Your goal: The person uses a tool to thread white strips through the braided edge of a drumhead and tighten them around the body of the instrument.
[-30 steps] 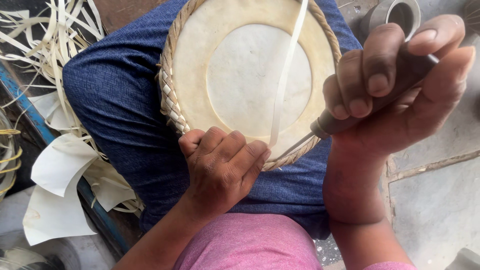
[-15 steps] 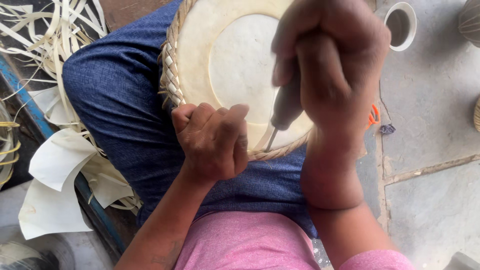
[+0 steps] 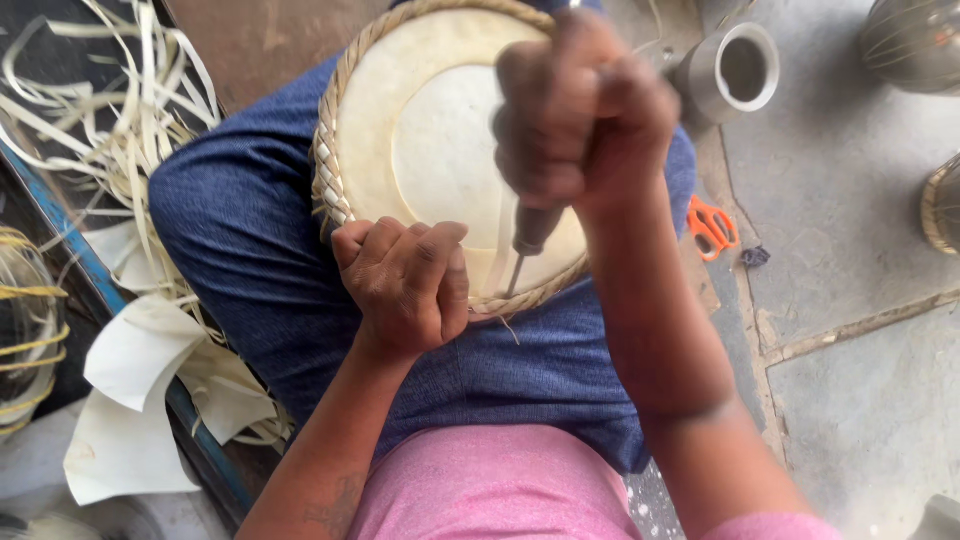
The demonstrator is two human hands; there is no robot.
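Observation:
A round drum head of pale hide with a braided rim lies on my lap over blue trousers. My left hand is curled over the near rim of the drum and presses on it. My right hand is clenched in a fist around the handle of an awl-like tool. The tool's metal tip points down into the braided rim just right of my left hand. A thin pale strip runs beside the tip across the hide.
Pale strips and hide scraps lie heaped at my left. A metal cup stands on the stone floor at upper right, with orange scissors beside my knee. Rounded drum bodies sit at the right edge.
My right hand turned from a loose finger hold into a fist over the tool and moved left over the drum. The tool now stands upright at the rim. My left hand stayed put.

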